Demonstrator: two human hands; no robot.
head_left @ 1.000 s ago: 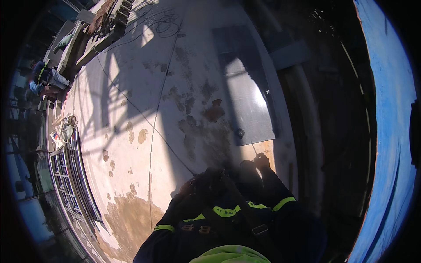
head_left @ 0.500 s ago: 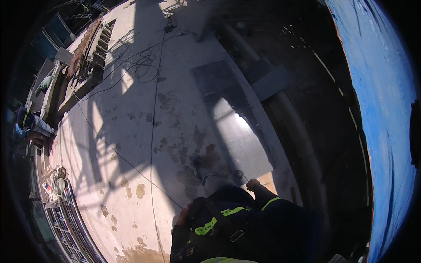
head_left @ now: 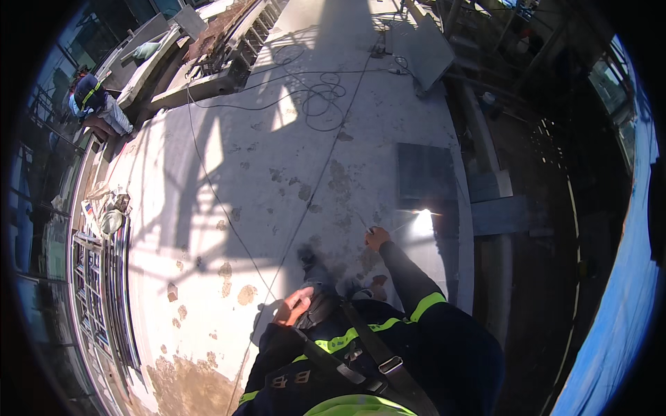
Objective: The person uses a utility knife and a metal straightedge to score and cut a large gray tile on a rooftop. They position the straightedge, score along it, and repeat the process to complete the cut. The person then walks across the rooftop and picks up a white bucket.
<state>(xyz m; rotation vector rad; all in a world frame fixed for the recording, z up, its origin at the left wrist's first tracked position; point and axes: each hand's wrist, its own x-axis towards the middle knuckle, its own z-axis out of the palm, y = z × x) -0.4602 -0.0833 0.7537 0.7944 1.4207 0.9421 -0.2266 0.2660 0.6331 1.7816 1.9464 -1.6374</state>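
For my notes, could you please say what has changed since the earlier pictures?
The right hand moved forward and left, from the near end of the metal sheet to beside its left edge. The left hand, shadowed before, is now sunlit. No grip change is clear. The sheet and coiled cable stayed put.

Holding the right arm (head_left: 414,277) out in front, slanting its forearm inward, and clenching the right hand (head_left: 377,238) nearer the floor's (head_left: 163,277) right edge than its left. Bending the left arm (head_left: 269,347) closer to the torso, holding the left hand (head_left: 295,307) nearer the body, beside the legs, fingers too indistinct for judging their grip.
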